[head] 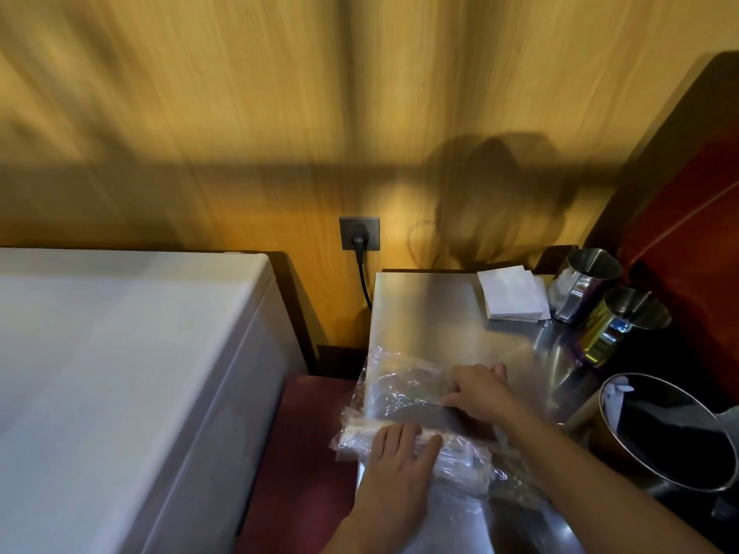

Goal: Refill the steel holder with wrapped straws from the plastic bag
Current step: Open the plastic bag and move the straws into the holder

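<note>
Clear plastic bag (404, 397) of wrapped straws (452, 453) lies at steel counter (432, 313)'s near-left edge | left hand (396, 457) flat on it, fingers spread | right hand (480, 389) pinching the film | two steel holders (580, 285) far right, beside napkins (512, 293)

Crinkly clear plastic bag (400, 397), brushed steel counter (432, 313)

The steel counter (432, 313) is a brushed silver-grey; on it, the plastic bag (400, 389) is clear with white glints; at the counter's far right lie white napkins (512, 293); left of it stands a pale grey-white chest (120, 373); behind it, the wall (240, 113) is yellow wood-grain with a dark grey socket (359, 233).
</note>
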Available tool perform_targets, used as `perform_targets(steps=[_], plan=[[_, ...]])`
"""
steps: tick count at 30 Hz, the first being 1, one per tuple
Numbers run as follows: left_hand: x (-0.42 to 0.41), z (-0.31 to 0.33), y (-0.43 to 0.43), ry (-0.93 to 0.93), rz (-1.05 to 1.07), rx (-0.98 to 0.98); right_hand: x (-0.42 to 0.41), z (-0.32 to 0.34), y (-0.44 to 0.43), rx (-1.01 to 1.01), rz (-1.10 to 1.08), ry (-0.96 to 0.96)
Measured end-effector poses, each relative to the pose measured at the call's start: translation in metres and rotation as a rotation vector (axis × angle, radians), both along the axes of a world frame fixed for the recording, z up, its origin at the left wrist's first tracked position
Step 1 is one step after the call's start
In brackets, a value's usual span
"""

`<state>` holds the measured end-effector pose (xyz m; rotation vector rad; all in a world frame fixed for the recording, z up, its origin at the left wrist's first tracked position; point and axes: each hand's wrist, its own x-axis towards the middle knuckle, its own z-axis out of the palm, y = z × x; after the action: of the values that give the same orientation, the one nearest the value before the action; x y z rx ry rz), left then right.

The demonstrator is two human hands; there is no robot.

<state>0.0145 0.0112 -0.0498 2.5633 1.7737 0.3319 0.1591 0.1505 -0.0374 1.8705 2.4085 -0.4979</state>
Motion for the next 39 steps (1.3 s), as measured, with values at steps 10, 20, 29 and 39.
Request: perform_targets(steps=[10, 20, 29, 39], plan=[[-0.005, 0.023, 0.008, -0.093, -0.072, 0.027, -0.003, 0.041, -0.006, 0.12, 0.097, -0.038], [-0.004, 0.024, -0.001, -0.059, -0.112, -0.013, 0.002, 0.086, -0.003, 0.287, -0.013, 0.17], [0.0, 0.019, -0.012, -0.107, -0.057, -0.074, 0.0, 0.115, -0.021, 0.337, -0.027, 0.259], [-0.008, 0.02, -0.029, -0.089, -0.043, 0.021, 0.002, 0.142, -0.029, 0.496, -0.008, 0.312]])
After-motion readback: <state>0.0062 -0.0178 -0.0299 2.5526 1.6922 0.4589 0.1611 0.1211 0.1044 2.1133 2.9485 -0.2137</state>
